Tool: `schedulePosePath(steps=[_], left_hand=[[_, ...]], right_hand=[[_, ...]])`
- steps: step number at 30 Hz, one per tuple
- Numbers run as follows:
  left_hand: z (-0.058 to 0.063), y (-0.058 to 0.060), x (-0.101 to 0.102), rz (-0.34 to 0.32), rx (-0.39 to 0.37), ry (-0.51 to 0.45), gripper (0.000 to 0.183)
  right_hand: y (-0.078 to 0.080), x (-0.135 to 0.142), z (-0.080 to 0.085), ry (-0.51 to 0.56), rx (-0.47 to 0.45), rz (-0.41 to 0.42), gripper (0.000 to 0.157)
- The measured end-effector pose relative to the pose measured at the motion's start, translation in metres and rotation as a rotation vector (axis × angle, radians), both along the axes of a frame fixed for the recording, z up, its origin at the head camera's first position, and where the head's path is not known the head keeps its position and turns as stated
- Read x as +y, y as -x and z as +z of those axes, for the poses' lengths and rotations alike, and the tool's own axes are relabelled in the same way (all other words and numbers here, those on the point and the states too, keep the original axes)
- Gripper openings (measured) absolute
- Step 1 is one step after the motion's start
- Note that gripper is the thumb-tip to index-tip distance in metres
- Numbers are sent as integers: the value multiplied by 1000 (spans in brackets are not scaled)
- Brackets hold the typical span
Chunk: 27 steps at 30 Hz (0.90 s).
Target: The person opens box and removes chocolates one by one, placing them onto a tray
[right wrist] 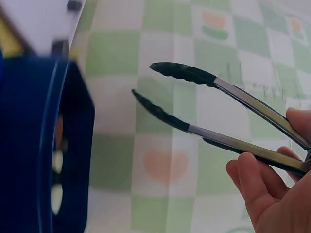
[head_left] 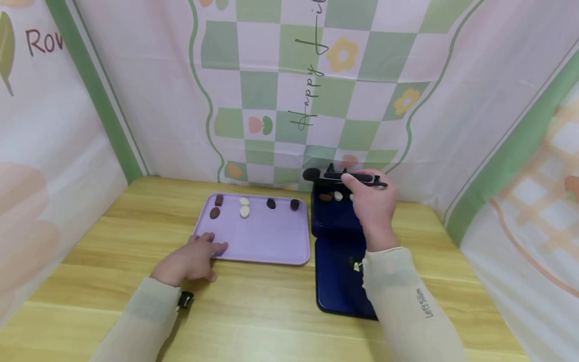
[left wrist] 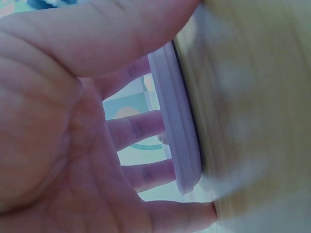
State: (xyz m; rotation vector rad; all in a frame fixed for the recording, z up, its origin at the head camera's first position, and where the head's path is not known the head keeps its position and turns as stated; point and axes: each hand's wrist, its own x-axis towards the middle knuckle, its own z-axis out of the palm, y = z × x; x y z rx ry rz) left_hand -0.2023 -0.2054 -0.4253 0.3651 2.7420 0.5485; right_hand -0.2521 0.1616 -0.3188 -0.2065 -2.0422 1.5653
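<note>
My right hand [head_left: 375,203] grips metal tongs [head_left: 332,176] with dark scalloped tips, held over the back part of a dark blue hinged case [head_left: 336,226]. Nothing sits between the tongs' parted tips [right wrist: 189,74] in the right wrist view. Inside the case lie a brown piece [head_left: 325,197] and a white piece [head_left: 338,196]; my hand covers part of it. At the near left corner of a lilac tray [head_left: 267,244] my left hand [head_left: 190,259] rests, its spread fingers on the rim. The tray holds small brown, white and dark chocolate-like pieces.
The case's lid [head_left: 334,294] lies flat on the wooden table [head_left: 253,311] in front, bearing a small mark [head_left: 356,266]. A checkered cloth [head_left: 298,90] hangs along the table's back edge, with more printed cloth at both sides.
</note>
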Motion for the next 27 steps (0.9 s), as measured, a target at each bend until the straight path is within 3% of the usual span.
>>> schedulePosePath(steps=[5, 12, 21, 27], left_hand=[[-1, 0, -1, 5, 0, 4, 75], [-1, 1, -1, 5, -1, 6, 75], [-2, 1, -1, 11, -3, 0, 75], [0, 0, 0, 5, -2, -10, 75]], right_hand=[[6, 17, -1, -163, -102, -54, 42], [18, 24, -16, -373, -167, -80, 51], [30, 21, -28, -515, -188, -86, 39], [35, 17, -37, -526, -167, -66, 34]])
